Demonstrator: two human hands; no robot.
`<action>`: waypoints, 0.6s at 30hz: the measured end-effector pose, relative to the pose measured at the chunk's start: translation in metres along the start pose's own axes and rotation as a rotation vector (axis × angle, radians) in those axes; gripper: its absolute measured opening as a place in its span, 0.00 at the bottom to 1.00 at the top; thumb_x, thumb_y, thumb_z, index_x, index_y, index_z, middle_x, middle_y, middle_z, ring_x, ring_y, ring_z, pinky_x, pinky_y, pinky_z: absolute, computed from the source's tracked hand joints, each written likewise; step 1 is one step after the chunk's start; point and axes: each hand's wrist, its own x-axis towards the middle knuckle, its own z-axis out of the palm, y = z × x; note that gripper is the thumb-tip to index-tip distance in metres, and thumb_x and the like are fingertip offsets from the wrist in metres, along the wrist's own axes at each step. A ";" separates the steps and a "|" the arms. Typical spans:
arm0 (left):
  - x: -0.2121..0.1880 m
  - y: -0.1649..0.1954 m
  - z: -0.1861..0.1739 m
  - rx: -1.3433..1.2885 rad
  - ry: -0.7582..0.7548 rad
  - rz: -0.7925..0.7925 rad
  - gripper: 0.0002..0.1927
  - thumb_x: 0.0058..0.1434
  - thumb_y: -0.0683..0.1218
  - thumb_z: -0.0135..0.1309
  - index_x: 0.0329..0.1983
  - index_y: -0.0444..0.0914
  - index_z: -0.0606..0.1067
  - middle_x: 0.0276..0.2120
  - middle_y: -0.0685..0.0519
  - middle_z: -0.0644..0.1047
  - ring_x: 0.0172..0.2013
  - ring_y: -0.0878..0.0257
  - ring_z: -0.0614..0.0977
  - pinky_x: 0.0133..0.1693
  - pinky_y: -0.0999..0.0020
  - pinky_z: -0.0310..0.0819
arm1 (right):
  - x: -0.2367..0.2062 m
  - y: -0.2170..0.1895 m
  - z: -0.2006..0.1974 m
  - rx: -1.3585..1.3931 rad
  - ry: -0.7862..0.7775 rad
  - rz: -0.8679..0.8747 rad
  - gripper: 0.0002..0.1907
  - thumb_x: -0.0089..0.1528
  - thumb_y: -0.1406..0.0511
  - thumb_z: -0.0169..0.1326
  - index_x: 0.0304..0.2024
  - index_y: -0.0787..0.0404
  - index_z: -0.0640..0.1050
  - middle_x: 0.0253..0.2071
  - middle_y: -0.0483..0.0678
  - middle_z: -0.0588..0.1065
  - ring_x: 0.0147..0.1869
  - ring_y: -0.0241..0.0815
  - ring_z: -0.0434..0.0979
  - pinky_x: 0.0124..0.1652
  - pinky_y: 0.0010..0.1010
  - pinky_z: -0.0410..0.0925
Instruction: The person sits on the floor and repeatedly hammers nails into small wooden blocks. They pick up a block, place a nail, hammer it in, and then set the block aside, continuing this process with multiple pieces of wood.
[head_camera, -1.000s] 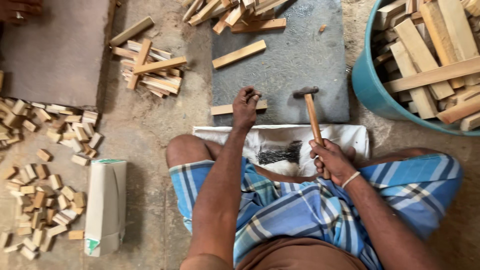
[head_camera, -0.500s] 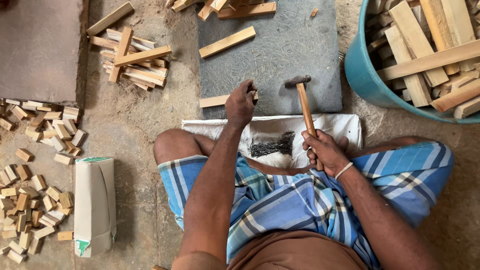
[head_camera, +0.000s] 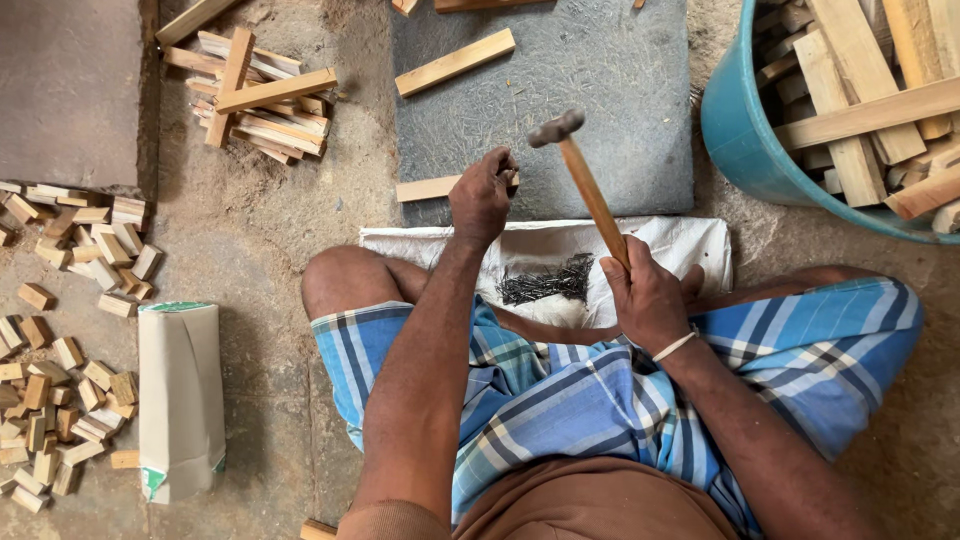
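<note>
- two hands work at the near edge of the stone slab (head_camera: 620, 90).
- your right hand (head_camera: 648, 295) grips the hammer (head_camera: 585, 180), raised, head just right of the strip.
- your left hand (head_camera: 480, 198) pinches the wooden strip (head_camera: 425, 188), lying along that edge.

1 head-worn view, steeply downward, close over lap, hands, stone slab (head_camera: 600, 110), sandy floor (head_camera: 260, 240)

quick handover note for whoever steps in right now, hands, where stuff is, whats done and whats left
Left hand: pinching something small, likely a nail, upright on the wood strip at the near edge of the grey stone slab.
Right hand: gripping the hammer, head raised above the slab.
Nails heaped on the white cloth at the knees.
Done: strip placed.
Left: no strike landed yet.
</note>
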 end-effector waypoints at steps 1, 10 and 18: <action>0.000 -0.001 0.000 -0.014 0.003 0.004 0.13 0.68 0.43 0.56 0.55 0.41 0.75 0.39 0.54 0.84 0.38 0.58 0.86 0.39 0.62 0.82 | 0.002 -0.003 0.000 -0.047 -0.014 0.000 0.16 0.72 0.58 0.49 0.53 0.63 0.68 0.26 0.57 0.76 0.28 0.56 0.79 0.27 0.49 0.70; -0.001 -0.009 0.005 0.056 0.026 0.081 0.13 0.68 0.44 0.55 0.55 0.42 0.75 0.38 0.54 0.83 0.38 0.57 0.85 0.39 0.60 0.82 | 0.006 -0.010 -0.002 -0.230 -0.112 0.023 0.17 0.71 0.59 0.49 0.55 0.64 0.67 0.31 0.60 0.78 0.31 0.61 0.81 0.29 0.52 0.73; 0.001 -0.007 0.002 0.096 -0.014 0.083 0.13 0.67 0.44 0.58 0.54 0.41 0.76 0.38 0.50 0.82 0.38 0.52 0.84 0.40 0.58 0.80 | 0.010 -0.017 -0.007 -0.406 -0.303 0.142 0.17 0.70 0.58 0.49 0.52 0.64 0.67 0.31 0.58 0.78 0.31 0.64 0.81 0.35 0.58 0.72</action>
